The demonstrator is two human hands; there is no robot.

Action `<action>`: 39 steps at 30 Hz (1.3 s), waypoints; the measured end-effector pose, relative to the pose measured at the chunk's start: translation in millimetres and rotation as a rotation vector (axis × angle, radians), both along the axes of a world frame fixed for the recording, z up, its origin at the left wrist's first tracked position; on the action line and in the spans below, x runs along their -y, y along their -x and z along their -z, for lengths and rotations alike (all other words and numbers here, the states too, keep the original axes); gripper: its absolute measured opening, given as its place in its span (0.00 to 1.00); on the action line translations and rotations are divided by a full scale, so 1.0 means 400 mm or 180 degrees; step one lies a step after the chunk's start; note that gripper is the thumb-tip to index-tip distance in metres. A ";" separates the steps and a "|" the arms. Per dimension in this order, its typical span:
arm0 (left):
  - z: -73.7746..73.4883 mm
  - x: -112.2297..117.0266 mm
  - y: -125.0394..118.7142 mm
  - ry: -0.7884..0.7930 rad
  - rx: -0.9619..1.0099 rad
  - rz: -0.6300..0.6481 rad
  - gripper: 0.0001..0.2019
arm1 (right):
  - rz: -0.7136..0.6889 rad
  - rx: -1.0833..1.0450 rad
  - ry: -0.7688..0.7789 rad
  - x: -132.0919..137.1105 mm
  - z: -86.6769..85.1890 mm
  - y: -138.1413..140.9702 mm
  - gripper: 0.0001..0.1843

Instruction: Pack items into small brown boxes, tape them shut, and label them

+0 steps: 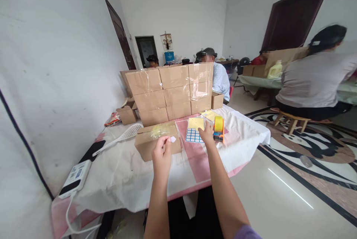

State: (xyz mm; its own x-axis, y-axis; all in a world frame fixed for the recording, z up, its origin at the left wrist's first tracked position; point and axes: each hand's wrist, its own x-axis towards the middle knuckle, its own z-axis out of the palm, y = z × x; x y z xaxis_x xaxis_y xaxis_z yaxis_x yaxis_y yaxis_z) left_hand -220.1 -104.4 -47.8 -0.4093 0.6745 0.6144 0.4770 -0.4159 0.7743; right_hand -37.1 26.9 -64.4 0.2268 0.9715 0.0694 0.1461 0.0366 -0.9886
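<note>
My left hand (162,149) pinches a small whitish piece (172,139), too small to make out in detail, above the front of a closed cardboard box (152,146). Clear tape shines on that box's top. Over the right edge of a sheet of blue-bordered labels (194,135) is my right hand (206,133), its fingers apart and holding nothing visible. A yellow card (196,123) adjoins the label sheet. Just right of my right hand stands an orange tape dispenser (219,136) with a yellow roll (218,123).
A stack of taped cardboard boxes (175,92) rises along the table's far side. A white electric swatter (122,136) and a power strip (75,178) lie to the left. Behind the stack sits a person (221,79); another person (309,71) sits on a stool at right.
</note>
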 end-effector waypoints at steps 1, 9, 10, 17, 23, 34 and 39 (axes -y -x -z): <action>0.001 0.000 0.002 -0.0145 -0.0258 -0.0200 0.10 | -0.0119 0.0021 -0.0065 0.024 -0.013 0.013 0.25; 0.020 0.000 -0.003 -0.0681 -0.1920 -0.0881 0.06 | -0.1975 -0.1222 -0.0104 0.235 -0.062 0.131 0.19; 0.020 0.001 -0.006 -0.0683 -0.1983 -0.0813 0.06 | -0.1884 -0.1208 -0.0215 0.236 -0.062 0.135 0.17; 0.015 -0.003 -0.002 -0.0317 -0.1541 -0.0461 0.11 | -0.2009 -0.0016 -0.1136 0.177 -0.007 0.079 0.12; 0.065 -0.055 0.120 0.0396 -0.1601 -0.1435 0.17 | -0.1241 0.0254 -0.1117 0.063 0.098 0.047 0.10; 0.101 -0.049 0.288 0.0069 -0.1162 -0.0665 0.21 | -0.2179 0.0495 -0.1492 0.067 0.175 0.100 0.05; 0.099 -0.052 0.270 0.0094 -0.1177 -0.0803 0.19 | -0.2018 0.0816 -0.1384 0.078 0.169 0.137 0.05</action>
State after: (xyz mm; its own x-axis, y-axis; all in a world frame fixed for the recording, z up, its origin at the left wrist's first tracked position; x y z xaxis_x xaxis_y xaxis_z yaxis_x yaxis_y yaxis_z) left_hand -328.1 -83.6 -87.5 -0.3197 0.6010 0.7325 0.8077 -0.2313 0.5423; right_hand -91.8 -4.5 -132.0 -0.4322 0.7841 0.4455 0.1888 0.5617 -0.8055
